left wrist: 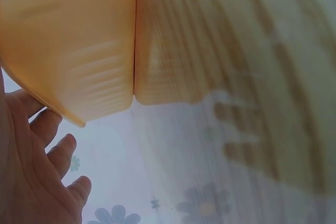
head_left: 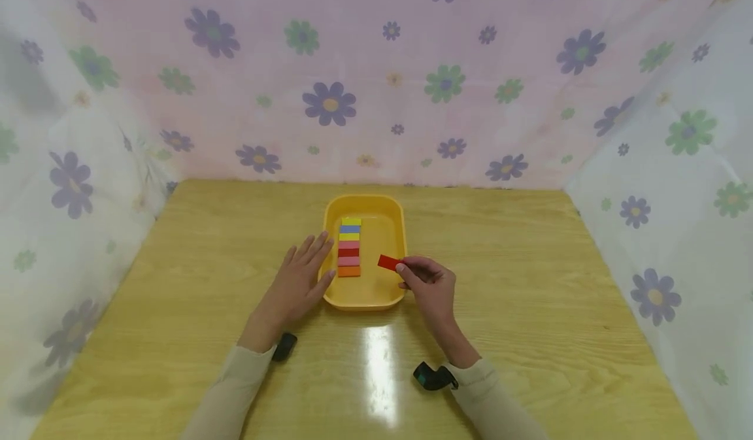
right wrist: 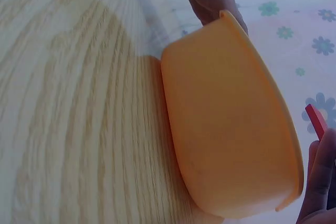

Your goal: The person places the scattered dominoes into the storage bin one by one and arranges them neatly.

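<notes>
A yellow tray stands on the table. Inside, along its left side, several flat coloured blocks lie in one column: yellow, blue, yellow, pink, red, pink and orange. My right hand pinches a red block by one end between thumb and fingers, over the tray's right part. That red block also shows above the rim in the right wrist view. My left hand lies at the tray's left rim with fingers extended; in the left wrist view its fingertips touch or nearly touch the rim.
The wooden table stretches out on both sides of the tray. A flowered cloth hangs behind it, with more at both sides. Black wrist devices sit under both sleeves.
</notes>
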The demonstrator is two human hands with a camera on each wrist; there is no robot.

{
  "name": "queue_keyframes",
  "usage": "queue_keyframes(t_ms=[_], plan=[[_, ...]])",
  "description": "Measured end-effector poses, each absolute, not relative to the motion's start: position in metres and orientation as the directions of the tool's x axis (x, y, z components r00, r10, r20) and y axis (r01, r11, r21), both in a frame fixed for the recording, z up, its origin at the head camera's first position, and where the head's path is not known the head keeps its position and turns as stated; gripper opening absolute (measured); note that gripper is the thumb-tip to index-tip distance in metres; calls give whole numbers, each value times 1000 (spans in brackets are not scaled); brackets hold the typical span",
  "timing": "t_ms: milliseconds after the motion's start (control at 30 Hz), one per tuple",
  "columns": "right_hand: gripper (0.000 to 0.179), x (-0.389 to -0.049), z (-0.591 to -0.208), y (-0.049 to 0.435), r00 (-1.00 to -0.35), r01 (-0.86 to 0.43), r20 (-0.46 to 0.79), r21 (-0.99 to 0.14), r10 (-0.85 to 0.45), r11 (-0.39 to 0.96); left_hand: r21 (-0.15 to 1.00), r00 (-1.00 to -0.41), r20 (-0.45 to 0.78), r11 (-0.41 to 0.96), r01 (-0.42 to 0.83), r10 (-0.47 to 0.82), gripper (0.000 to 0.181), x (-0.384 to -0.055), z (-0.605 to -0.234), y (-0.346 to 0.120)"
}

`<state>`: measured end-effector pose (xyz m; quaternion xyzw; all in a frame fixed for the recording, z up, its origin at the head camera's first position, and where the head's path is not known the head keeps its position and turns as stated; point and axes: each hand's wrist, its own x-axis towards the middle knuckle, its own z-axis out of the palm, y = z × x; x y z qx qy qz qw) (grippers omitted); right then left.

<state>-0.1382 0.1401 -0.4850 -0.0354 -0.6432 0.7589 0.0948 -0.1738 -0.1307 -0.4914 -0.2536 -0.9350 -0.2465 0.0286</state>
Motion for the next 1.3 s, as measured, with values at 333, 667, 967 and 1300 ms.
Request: queue_keyframes(t_ms=[333,667,967,1300], plan=[[18,-132,-485,123,-983,-100,78,-987,166,-128,446,-873,183,753,484,452,63,-170,-500,-130],[19,-127,-486,115,-984,-53,40,-996,172,-69,448,-873,163,754,480,460,65,-161,-507,-125],[23,-145,-481,101,-989,-70,55,-992,135,-107,426,-882,163,775,466,441,65,-163,-503,-125],[26,-163,-475,87,-995,-24,9,-988,102,-151,414,-881,185,778,472,436,64,-168,-495,-129]])
